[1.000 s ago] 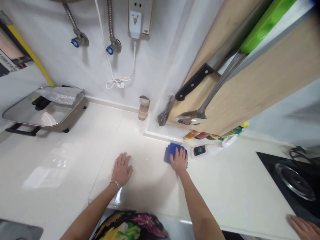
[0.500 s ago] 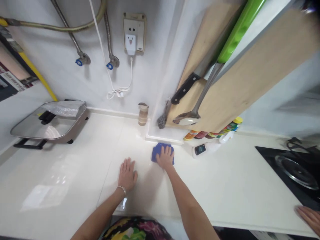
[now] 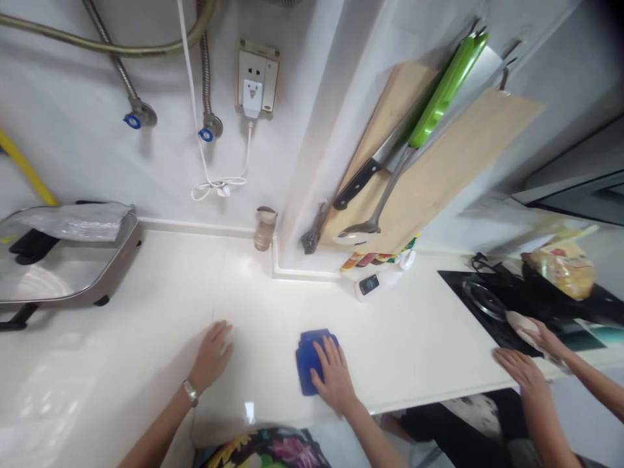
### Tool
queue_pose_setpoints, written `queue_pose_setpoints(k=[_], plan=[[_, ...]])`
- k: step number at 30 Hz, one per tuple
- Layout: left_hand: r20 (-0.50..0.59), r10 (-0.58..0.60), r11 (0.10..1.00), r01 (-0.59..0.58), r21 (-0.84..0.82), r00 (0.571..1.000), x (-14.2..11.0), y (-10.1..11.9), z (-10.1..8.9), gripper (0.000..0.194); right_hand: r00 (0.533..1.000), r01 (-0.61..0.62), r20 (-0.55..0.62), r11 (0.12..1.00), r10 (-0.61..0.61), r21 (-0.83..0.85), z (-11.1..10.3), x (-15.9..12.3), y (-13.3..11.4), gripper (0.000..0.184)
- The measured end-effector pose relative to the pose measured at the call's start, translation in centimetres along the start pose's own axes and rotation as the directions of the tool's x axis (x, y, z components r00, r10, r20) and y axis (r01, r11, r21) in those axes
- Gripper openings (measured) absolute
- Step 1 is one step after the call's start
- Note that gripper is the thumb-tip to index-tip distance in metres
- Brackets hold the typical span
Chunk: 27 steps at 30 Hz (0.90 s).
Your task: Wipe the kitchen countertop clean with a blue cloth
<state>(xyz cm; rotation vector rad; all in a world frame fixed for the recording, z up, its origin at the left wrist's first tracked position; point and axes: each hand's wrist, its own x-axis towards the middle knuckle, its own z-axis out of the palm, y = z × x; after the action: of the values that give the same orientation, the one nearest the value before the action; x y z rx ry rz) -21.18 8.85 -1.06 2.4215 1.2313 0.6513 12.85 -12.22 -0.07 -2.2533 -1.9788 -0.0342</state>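
My right hand (image 3: 335, 380) holds a folded blue cloth (image 3: 306, 364) against the white countertop (image 3: 263, 296). Its fingers reach over the cloth's right part, with the palm behind them. To the left, my left hand (image 3: 212, 356) is empty and open, its fingers stretched forward at the counter surface. A bracelet or watch (image 3: 190, 392) circles that wrist. Beyond the cloth, a white device with a dark screen (image 3: 369, 284) lies beside the wall's foot. A small brownish jar (image 3: 264, 229) stands at the wall corner.
A lidded electric pan (image 3: 92, 279) sits at the left. Cutting boards (image 3: 453, 156), a knife (image 3: 358, 184) and a spoon (image 3: 361, 232) hang on the wall. At the right, a co-worker's hands (image 3: 519, 367) rest near the stove (image 3: 463, 286), one holding a pale cloth (image 3: 520, 325).
My right hand has drawn the blue cloth back from the wall corner toward me. My left hand has shifted left. The view has turned right, showing more of the co-worker and stove.
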Motion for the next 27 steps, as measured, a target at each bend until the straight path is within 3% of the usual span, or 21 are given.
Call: queue_pose_setpoints(k=[3,7,12,18,21,24,27], plan=[[-0.132,-0.046,0.996,0.056,0.073,0.990,-1.3,-4.0,-2.8,0.051,0.995,-0.102,-0.021,0.994,0.101,-0.049,0.1,-1.2,1.7,0.066],[-0.199,-0.120,0.971,0.156,0.179,0.973,-3.7,-6.7,-5.2,0.057,0.969,-0.245,-0.026,0.962,0.244,-0.123,0.5,1.3,3.2,0.065],[-0.222,-0.239,0.932,0.287,0.219,0.945,-5.2,-5.3,-4.9,0.065,0.913,-0.405,-0.021,0.901,0.407,-0.159,1.0,7.1,5.3,0.066],[-0.266,-0.205,0.920,0.278,0.275,0.942,-4.8,-3.7,-4.5,0.066,0.871,-0.489,-0.005,0.866,0.491,-0.104,1.6,13.9,7.5,0.070],[-0.260,-0.214,0.920,0.283,0.269,0.942,-4.8,-3.6,-4.8,0.068,0.834,-0.545,0.045,0.834,0.550,-0.089,1.3,17.0,6.5,0.071],[-0.237,-0.219,0.917,0.282,0.281,0.947,-4.8,-3.3,-5.1,0.070,0.803,-0.583,0.077,0.805,0.591,-0.109,0.7,19.6,3.5,0.071],[-0.224,-0.201,0.917,0.264,0.298,0.954,-4.6,-2.9,-5.4,0.070,0.831,-0.540,0.076,0.832,0.551,-0.130,0.6,21.1,-0.5,0.071]])
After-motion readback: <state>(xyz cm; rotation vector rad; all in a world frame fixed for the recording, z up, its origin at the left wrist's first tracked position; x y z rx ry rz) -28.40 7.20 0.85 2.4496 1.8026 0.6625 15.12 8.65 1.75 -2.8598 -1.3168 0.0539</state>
